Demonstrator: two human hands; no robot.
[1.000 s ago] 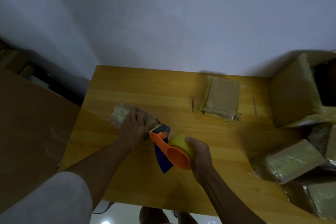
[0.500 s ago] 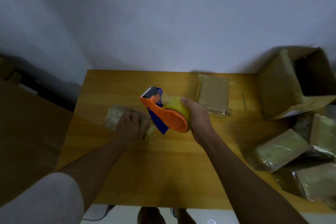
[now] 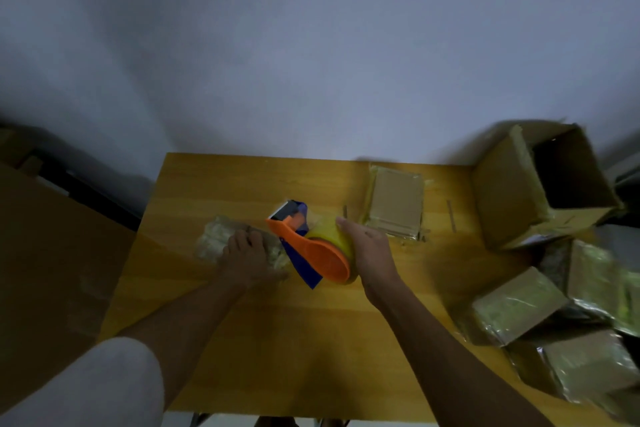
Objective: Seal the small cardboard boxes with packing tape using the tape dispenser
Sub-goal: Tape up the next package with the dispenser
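The small box (image 3: 239, 246) you are sealing lies on the wooden table (image 3: 311, 340), just left of the tape dispenser, already wrapped in glossy tape. Taking the dispenser as the landmark: far to its right stands a large open carton (image 3: 540, 184), with a heap of taped boxes (image 3: 554, 315) in front of that; just to its right and further back sits a plain flat box (image 3: 394, 204). Your left hand (image 3: 247, 258) presses flat on the small box, fingers spread and fairly straight. Your right hand (image 3: 369, 253) grips the orange tape dispenser (image 3: 311, 246) around its yellow roll, fingers curled, the blade end raised above the box. You seem to be between strips: the next move likely calls for lowering the blade end onto the box and pulling across. No readable writing or brand shows anywhere
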